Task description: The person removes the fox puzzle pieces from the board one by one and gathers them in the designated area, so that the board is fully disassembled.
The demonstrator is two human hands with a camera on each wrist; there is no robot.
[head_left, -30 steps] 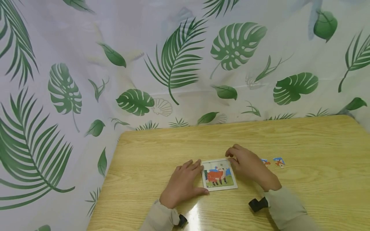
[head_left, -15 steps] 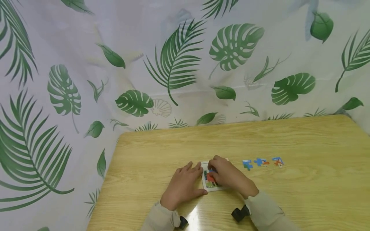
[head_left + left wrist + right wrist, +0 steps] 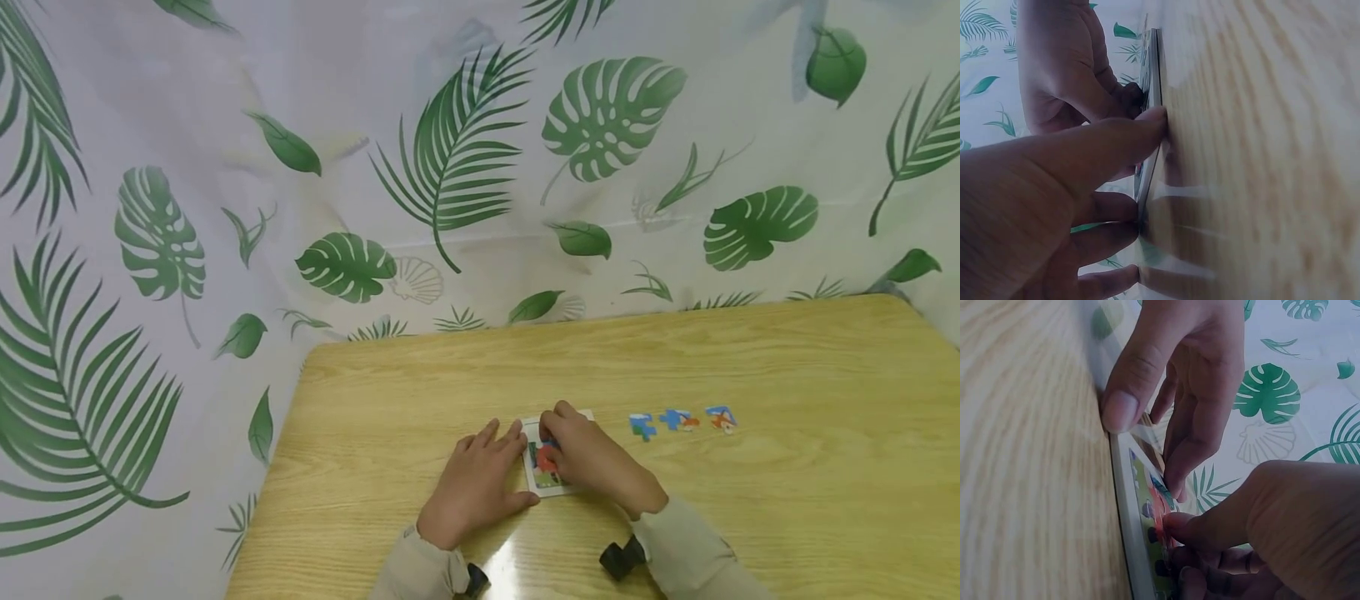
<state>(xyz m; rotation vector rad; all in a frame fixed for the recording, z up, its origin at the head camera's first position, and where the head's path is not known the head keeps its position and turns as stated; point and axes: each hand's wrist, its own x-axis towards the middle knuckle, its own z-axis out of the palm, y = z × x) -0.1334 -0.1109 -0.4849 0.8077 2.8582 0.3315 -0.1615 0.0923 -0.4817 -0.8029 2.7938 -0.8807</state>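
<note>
A small square picture puzzle in a white-rimmed tray [image 3: 551, 492] lies on the table, its red animal picture partly covered by my hands. My left hand [image 3: 476, 479] lies along its left side, fingers stretched out to the rim, thumb at the near corner. In the right wrist view, the left thumb presses the white rim [image 3: 1125, 487]. My right hand [image 3: 596, 454] is over the picture, with thumb and curled fingertips pinching at a puzzle piece within it; the fingers hide most of that piece. The right thumb tip touches the red part of the picture [image 3: 1159, 503].
Three loose jigsaw pieces lie in a row right of the tray: a blue and green one [image 3: 642, 426], a blue and orange one [image 3: 678, 419] and another blue and orange one [image 3: 722, 419]. A leaf-printed curtain [image 3: 480, 167] hangs behind the wooden table [image 3: 810, 467].
My right hand has moved left and nearer from the tray's upper right corner onto the picture, uncovering the leftmost loose piece. Over the last half second both hands stay nearly still. The left hand keeps its place.
</note>
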